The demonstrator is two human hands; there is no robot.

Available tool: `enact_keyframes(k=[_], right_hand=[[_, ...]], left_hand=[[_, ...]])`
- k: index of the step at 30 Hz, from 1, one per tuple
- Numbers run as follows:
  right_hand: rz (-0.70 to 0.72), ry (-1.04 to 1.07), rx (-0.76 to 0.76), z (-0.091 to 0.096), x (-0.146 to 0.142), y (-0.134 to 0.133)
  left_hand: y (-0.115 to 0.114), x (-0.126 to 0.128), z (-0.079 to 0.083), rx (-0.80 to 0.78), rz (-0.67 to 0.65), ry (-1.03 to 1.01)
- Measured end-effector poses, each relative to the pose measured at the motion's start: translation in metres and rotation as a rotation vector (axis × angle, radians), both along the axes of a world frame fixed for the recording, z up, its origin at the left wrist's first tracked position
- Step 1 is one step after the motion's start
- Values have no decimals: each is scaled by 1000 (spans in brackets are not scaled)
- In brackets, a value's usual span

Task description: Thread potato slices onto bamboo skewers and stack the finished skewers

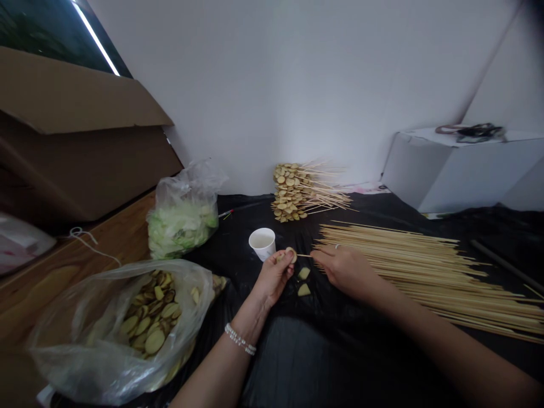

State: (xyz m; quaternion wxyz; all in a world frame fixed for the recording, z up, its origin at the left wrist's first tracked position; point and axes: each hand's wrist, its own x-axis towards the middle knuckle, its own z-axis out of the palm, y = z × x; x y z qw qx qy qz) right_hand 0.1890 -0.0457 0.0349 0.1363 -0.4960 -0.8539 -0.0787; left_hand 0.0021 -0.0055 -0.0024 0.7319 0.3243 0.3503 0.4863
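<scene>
Between the thumb and fingers of my left hand [274,275] is a potato slice [291,255], held closed near the middle of the black sheet. My right hand [346,271] is closed around a thin wooden skewer [305,255], whose tip end meets the slice; whether it has gone through, I cannot tell. Two loose potato pieces [304,290] lie on the sheet between my hands. Just behind my left hand stands a white paper cup [262,242]. Beside and partly beneath my right hand spreads a large pile of bare skewers [425,272].
A stack of skewered potato slices [291,192] lies at the back by the wall. To my left are an open plastic bag [102,374] of potato slices, a bag of leafy greens [182,221] and a cardboard box [85,164]. A white box [463,170] stands back right.
</scene>
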Motion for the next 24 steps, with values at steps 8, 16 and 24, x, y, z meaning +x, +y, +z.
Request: enact_keyframes(k=[8,16,24], right_hand=[[-20,16,-37,-10,-5,0],[20,23,45,-16,-6,2],[6,10,15,-21,-8,3]], left_hand=[[-1,0,0,34,18,88],[-2,1,-4,46,31,149],[-2,1,-5,49,1,151]])
